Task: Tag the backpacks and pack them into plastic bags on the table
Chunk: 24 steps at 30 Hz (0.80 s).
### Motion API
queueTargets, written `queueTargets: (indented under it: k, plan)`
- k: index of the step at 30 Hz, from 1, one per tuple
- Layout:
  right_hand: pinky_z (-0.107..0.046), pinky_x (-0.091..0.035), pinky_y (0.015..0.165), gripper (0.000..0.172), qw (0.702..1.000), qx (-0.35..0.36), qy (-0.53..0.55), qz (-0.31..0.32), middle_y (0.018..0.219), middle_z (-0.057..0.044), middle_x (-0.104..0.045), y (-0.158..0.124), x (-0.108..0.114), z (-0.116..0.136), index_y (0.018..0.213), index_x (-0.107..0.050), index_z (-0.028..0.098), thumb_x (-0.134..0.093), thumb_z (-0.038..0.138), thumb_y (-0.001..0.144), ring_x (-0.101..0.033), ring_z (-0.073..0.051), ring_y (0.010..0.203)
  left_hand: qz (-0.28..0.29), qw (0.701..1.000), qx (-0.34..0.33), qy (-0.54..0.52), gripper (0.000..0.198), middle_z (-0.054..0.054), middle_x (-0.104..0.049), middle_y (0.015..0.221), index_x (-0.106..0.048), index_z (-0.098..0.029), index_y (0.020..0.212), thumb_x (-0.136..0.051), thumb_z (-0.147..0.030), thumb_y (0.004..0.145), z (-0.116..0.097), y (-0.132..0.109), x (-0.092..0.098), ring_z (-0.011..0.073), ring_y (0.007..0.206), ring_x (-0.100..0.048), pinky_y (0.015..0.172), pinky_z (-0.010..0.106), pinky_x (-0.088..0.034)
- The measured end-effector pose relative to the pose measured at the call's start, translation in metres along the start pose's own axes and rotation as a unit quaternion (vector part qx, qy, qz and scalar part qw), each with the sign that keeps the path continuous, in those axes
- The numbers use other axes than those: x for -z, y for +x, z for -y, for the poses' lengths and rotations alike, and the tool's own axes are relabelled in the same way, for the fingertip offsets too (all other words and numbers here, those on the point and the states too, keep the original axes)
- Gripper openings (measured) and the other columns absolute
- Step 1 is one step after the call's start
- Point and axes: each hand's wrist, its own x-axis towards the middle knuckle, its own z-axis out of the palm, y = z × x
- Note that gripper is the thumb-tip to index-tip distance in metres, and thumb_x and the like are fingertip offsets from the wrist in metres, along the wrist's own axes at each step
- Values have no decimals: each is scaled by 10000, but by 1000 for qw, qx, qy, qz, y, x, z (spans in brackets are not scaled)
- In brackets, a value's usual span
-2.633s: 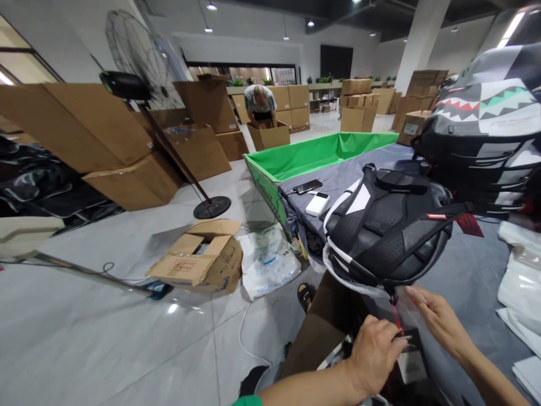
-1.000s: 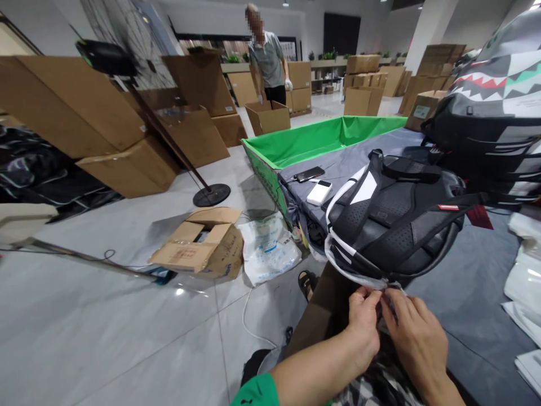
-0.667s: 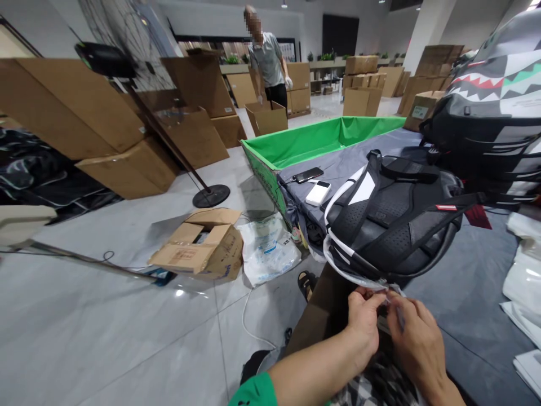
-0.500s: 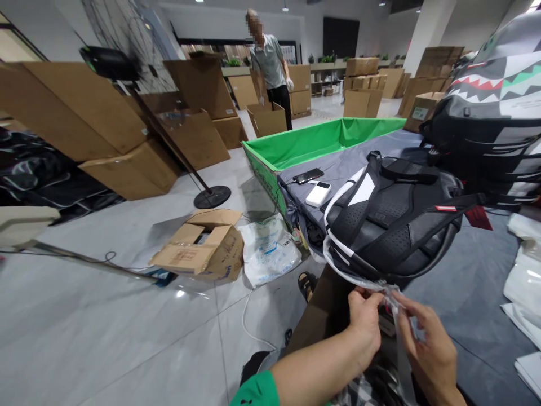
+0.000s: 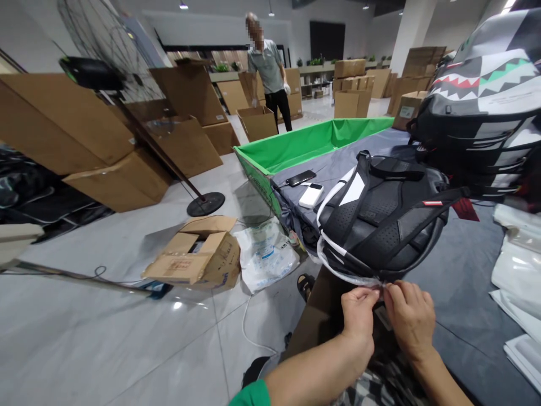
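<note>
A black backpack (image 5: 380, 214) with a white edge strip lies on the grey cloth, its straps facing up. Clear plastic (image 5: 355, 278) runs along its near edge. My left hand (image 5: 358, 313) pinches this plastic at the bag's bottom edge. Right beside it, my right hand (image 5: 409, 316) is closed on the same plastic, with the fingertips of both hands almost touching. Past the backpack's left side lie a white power bank (image 5: 311, 195) and a black phone (image 5: 301, 178).
More backpacks (image 5: 482, 118) are piled at the right, above white plastic bags (image 5: 515, 254). A green-lined bin (image 5: 304, 152) lies beyond. On the floor are an open carton (image 5: 198, 254), a white sack (image 5: 267, 254) and a standing fan (image 5: 205, 204). A person (image 5: 269, 70) stands by cartons.
My right hand has moved up and left to the bag's edge, its fingers now curled in. The loose plastic strip that hung below the hands no longer shows. The view has shifted slightly.
</note>
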Motion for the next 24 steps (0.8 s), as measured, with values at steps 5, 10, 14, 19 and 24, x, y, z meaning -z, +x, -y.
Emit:
queueTargets:
  k: [5, 10, 14, 19, 24]
  plan:
    - [-351, -337, 706, 195, 994, 59, -33, 83, 847, -82, -620, 7, 11, 2, 866, -609, 211, -488, 63, 905, -499, -238, 775, 84, 991, -63, 82, 154, 18, -644, 609, -687, -162, 580, -731, -288, 657, -15, -5, -2, 162, 643, -583, 681, 285, -484]
    - [-368, -366, 733, 170, 992, 36, -52, 105, 965, -138, -649, 1, 17, 15, 975, -626, 174, -506, 105, 876, -544, -266, 877, 106, 987, -48, 111, 176, 16, -628, 604, -643, -167, 581, -677, -286, 707, -21, -13, -8, 155, 633, -580, 633, 262, -464]
    - [-361, -349, 707, 136, 997, -2, -33, 63, 911, -109, -664, -4, 11, 14, 951, -608, 190, -484, 146, 916, -546, -254, 852, 118, 987, -3, 105, 224, 100, -764, 942, -767, -150, 893, -690, -252, 709, -33, -32, -8, 253, 967, -686, 861, 314, -525]
    - [-351, -334, 725, 167, 1000, -22, 14, 12, 866, -71, -700, -2, 9, 6, 911, -603, 190, -468, 183, 1009, -564, -217, 831, 136, 989, -4, 58, 376, 129, -759, 1118, -744, -152, 1057, -717, -270, 702, -36, -42, 9, 279, 1112, -680, 1044, 379, -476]
    - [-332, -315, 682, 343, 996, -45, 78, 19, 725, -32, -663, 6, 14, 0, 768, -585, 207, -432, 278, 1066, -548, -194, 733, 147, 989, -10, 27, 392, 129, -754, 1102, -752, -140, 1008, -787, -422, 738, -10, -19, 14, 280, 1112, -658, 1067, 412, -436]
